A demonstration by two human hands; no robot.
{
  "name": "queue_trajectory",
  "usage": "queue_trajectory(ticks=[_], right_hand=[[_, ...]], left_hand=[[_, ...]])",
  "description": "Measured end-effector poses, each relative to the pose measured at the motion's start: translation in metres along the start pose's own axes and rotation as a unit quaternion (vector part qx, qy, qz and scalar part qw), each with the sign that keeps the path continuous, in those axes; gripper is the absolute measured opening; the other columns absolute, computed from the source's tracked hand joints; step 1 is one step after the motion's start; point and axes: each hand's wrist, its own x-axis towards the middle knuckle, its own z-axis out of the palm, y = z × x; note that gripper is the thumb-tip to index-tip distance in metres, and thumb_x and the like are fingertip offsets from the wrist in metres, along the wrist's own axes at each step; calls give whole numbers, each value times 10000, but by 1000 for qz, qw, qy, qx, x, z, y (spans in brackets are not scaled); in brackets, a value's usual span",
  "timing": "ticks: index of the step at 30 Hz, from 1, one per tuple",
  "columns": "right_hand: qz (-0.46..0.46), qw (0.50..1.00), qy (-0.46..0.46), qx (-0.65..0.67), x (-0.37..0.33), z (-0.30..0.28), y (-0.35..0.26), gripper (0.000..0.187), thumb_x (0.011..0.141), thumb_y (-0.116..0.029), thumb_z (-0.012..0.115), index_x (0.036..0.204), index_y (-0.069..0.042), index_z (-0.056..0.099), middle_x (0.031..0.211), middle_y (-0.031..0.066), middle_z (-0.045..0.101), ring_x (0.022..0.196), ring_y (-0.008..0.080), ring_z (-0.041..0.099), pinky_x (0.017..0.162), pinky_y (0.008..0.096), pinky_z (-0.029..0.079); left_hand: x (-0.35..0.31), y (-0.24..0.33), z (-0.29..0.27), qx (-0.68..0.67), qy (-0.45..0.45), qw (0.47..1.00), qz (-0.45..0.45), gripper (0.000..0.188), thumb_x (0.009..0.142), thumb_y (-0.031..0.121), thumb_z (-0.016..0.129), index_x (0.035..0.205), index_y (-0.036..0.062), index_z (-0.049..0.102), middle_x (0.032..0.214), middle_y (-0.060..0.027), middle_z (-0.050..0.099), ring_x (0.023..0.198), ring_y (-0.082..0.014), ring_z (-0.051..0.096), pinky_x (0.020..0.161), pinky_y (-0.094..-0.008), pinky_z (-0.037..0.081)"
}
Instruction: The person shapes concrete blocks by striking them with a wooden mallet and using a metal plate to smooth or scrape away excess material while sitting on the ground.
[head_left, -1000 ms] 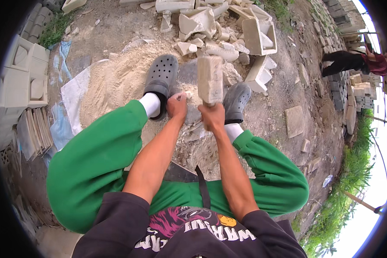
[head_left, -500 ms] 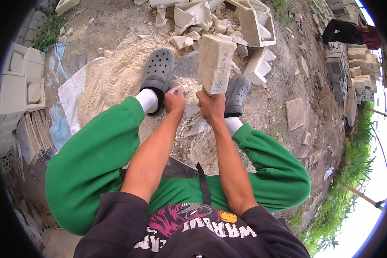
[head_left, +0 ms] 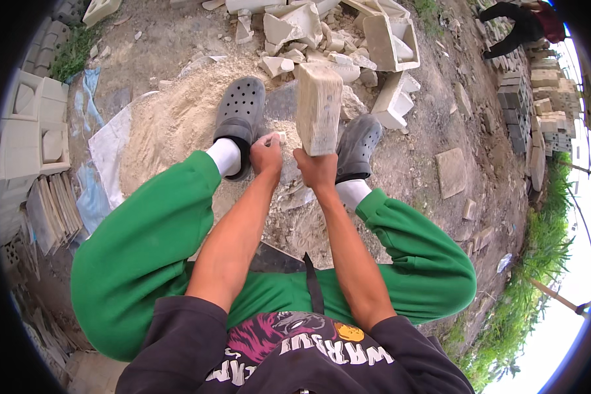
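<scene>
My right hand is closed round what looks like the handle of a wooden mallet. The handle itself is hidden in my fist; the blocky, worn head stands up beyond it. Beside the left shoe, my left hand pinches a small pale chunk of stone low over the ground. Most of that chunk is covered by my fingers. A mound of sandy crumbs lies left of my left shoe, partly over a white sheet.
My grey clogs stand either side of my hands. Broken pale blocks are heaped beyond them. Whole moulded blocks and leaning thin slabs line the left. A flat slab lies right; another person is far right.
The mallet and my right hand have shifted slightly left and nearer to me. My left hand has stayed almost still. The person at the far right has changed position.
</scene>
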Motion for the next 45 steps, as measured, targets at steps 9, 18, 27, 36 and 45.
queue_trajectory(ticks=[9,18,27,36,45], right_hand=[[199,978,-67,-3,-20,23,52,364,692,-267,719,872,50,726,708,135,712,602,231,710,597,361,564],[238,966,-88,-40,-12,2,54,388,683,-258,669,964,-7,762,875,189,749,828,293,750,764,383,579],[197,977,-65,45,-34,4,31,471,690,-296,682,989,64,734,984,266,725,963,366,724,828,399,566],[193,975,-107,22,-22,20,43,419,692,-262,710,933,80,726,804,202,732,700,295,739,651,387,579],[197,970,-70,124,-24,28,43,251,725,-171,716,771,71,668,667,136,662,526,226,658,480,370,536]], left_hand=[[-2,5,1,59,-7,998,-2,244,896,290,689,1064,137,778,1029,-118,756,934,-290,725,831,-399,546],[18,-7,15,195,-135,964,117,315,910,317,664,1182,181,741,1132,-123,735,1058,-284,701,907,-384,526],[36,-12,-9,84,-312,944,65,432,978,170,579,1377,6,548,1276,-128,655,1137,-212,612,970,-346,461],[20,-15,-19,231,-74,940,241,374,918,348,625,1183,104,721,1047,-164,737,987,-352,696,868,-446,533],[34,-11,-14,216,-87,961,148,376,871,408,678,1050,79,718,1039,-139,712,976,-324,682,823,-451,535]])
